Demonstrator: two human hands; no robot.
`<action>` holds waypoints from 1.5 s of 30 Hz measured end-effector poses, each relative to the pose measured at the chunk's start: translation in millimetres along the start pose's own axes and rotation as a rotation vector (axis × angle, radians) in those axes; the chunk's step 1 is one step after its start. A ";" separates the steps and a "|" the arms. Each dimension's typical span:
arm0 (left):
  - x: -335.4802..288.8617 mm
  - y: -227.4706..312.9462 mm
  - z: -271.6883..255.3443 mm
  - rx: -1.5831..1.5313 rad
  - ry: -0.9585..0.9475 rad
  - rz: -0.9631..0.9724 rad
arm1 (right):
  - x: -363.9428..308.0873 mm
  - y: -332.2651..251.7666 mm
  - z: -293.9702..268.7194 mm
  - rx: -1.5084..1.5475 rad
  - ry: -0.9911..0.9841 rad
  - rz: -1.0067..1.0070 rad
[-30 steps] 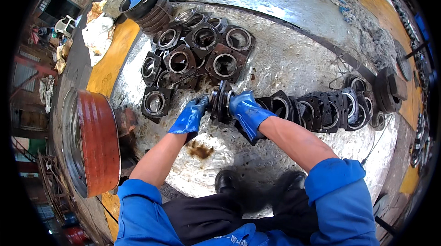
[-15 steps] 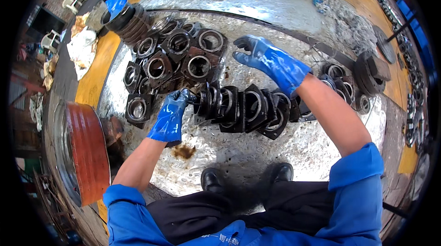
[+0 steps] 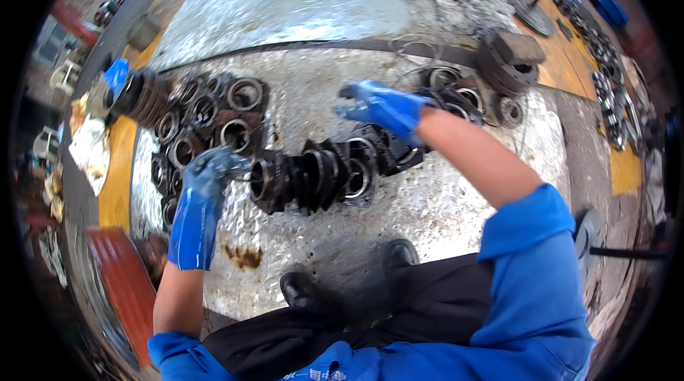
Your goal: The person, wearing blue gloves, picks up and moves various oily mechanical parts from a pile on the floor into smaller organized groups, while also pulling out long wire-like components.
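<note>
Head view: noted row of dark ring plates on pale metal sheet. Observed left hand at row's left end, fingers curled; cannot tell whether clamped on end plate. Saw right hand beyond row, fingers apart. Spotted pale lettering on blue shirt, nearer than row.

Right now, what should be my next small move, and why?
I would probably lower the right hand onto the row of ringed plates to steady it: that hand appears empty, the left hand is at the row's left end, and several plates lean.
</note>
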State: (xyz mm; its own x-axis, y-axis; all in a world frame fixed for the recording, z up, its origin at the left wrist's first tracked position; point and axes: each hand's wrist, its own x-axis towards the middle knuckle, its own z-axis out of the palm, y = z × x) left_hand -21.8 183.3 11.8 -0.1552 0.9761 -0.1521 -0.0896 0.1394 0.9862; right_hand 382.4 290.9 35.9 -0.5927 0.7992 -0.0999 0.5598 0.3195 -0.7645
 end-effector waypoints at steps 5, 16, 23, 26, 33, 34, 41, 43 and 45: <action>37.4 -35.1 -92.2 -0.425 -0.027 -0.166 | 20.0 7.2 34.9 -0.070 -0.068 -0.090; -2.7 -138.0 -91.4 0.653 0.113 -0.469 | 38.0 66.4 57.9 -0.107 -0.366 -0.047; -3.6 -140.7 -43.8 0.516 0.338 -0.451 | 64.8 97.1 75.9 -0.093 -0.425 -0.183; -0.7 -162.3 -20.6 -0.073 0.575 -0.418 | 69.8 105.0 78.3 -0.114 -0.445 -0.208; 19.9 -196.2 -13.3 -0.158 0.373 -0.311 | 66.8 127.5 87.1 -0.236 -0.400 -0.199; 28.5 -196.7 -4.5 -0.205 0.322 -0.313 | 60.0 137.2 89.4 -0.210 -0.326 -0.233; 19.4 -187.4 119.5 -0.199 0.305 -0.216 | -10.4 165.3 73.4 -0.197 -0.423 -0.117; 13.8 -182.6 150.7 -0.213 0.255 -0.205 | -37.0 170.0 68.7 -0.183 -0.482 -0.050; 8.4 -198.0 176.0 -0.251 0.261 -0.207 | -61.0 173.1 65.9 -0.190 -0.518 0.012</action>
State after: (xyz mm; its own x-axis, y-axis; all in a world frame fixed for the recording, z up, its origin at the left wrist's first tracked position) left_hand 167.8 193.2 -173.2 -0.3503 0.8523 -0.3885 -0.3769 0.2514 0.8915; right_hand 477.3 263.9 -132.3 -0.7661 0.4637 -0.4450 0.6346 0.4366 -0.6376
